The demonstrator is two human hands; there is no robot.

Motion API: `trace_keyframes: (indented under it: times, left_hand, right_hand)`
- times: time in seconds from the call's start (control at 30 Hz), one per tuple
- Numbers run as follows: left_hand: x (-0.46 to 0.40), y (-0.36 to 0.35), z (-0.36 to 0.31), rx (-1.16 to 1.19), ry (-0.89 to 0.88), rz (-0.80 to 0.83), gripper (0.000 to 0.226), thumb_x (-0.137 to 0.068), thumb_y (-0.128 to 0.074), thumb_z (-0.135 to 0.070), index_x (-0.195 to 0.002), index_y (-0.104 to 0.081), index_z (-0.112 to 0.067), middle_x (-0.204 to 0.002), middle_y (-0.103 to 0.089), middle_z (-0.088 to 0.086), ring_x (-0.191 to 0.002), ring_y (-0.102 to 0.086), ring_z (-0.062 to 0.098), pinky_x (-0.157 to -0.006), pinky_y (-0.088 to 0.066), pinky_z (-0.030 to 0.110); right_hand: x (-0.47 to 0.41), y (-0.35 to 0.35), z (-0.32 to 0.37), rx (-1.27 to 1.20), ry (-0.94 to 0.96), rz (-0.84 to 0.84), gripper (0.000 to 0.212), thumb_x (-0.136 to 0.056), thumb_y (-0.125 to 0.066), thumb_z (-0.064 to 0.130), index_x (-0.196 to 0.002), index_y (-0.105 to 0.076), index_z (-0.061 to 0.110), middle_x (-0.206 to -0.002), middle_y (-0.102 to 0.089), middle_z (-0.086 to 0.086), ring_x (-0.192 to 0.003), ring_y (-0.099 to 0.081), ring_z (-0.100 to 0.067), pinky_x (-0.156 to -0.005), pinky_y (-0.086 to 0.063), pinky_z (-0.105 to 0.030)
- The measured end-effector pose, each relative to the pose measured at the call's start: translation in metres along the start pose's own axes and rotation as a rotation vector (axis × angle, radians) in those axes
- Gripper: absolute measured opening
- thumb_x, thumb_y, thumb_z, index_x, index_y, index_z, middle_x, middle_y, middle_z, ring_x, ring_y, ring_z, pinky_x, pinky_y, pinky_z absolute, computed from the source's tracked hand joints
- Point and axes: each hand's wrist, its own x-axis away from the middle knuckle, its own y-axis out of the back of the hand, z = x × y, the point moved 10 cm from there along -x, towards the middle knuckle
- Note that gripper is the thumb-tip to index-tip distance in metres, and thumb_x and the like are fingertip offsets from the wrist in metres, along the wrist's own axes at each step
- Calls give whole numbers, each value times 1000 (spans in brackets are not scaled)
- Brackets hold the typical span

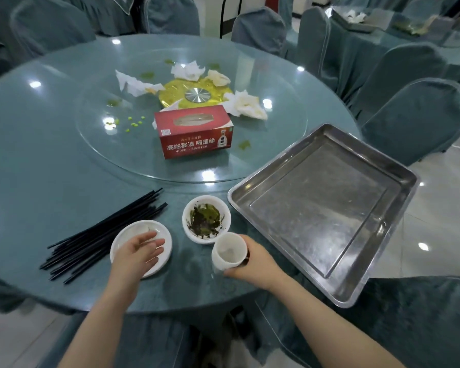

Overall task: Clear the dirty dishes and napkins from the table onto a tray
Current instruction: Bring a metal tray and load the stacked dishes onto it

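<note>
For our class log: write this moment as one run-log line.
right hand: grips cup | left hand: open over plate | tray: empty | napkins: uncleared

Right hand [250, 264] fingers hidden behind white cup [229, 252], left hand [138, 251] covers part of small plate [133, 232], forearms cut off at bottom edge, far table's clutter [361, 18] too blurred to ID

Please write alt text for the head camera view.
The right hand grips a white cup beside an empty metal tray; the open left hand hovers over a small plate. A dirty bowl sits nearby.
</note>
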Motion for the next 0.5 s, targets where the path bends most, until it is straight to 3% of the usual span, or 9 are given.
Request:
trace_keyframes:
  times: [0.1, 0.23, 0.3, 0.4, 0.5]
  left_hand:
    - [-11, -20, 9, -74, 74, -7, 29, -93, -57, -11, -122, -55, -12, -100, -70, 11, -87, -69, 21, -76, -54, 31]
    - [-23, -68, 20, -208, 195, 101, 46, -96, -55, -30, -134, -41, -8, -95, -67, 23, -77, -70, 32, -63, -57, 35]
    - [-30, -84, 23, -279, 229, 143, 45, -95, -54, -36, -127, -46, -6, -91, -69, 25, -72, -71, 33, -59, -58, 33]
    - [-45, -89, 24, -327, 207, 101, 32, -96, -54, -31, -114, -53, -5, -82, -71, 21, -58, -70, 29, -43, -52, 28]
    - [-60, -82, 27, -370, 203, 21, 22, -94, -54, -19, -112, -55, -7, -91, -68, 17, -66, -70, 31, -47, -54, 34]
  right_hand:
    - [2, 43, -7, -208, -20, -195, 64, -55, -87, 30, -107, -53, 42, -104, -66, 17, -96, -61, 4, -73, -50, -12]
    - [4, 104, -26, -451, -67, -381, 54, -68, -83, 22, -112, -52, 28, -112, -65, 4, -106, -62, -15, -87, -53, -36]
    - [3, 128, -34, -497, -89, -420, 48, -74, -80, 17, -112, -52, 28, -113, -64, 3, -106, -63, -17, -87, -54, -38]
    - [-1, 156, -51, -520, -131, -479, 51, -76, -78, 17, -119, -52, 23, -115, -64, 1, -105, -63, -17, -84, -56, -37]
    - [-10, 173, -68, -541, -156, -512, 52, -78, -76, 16, -124, -52, 17, -117, -65, -2, -105, -63, -18, -82, -57, -37]
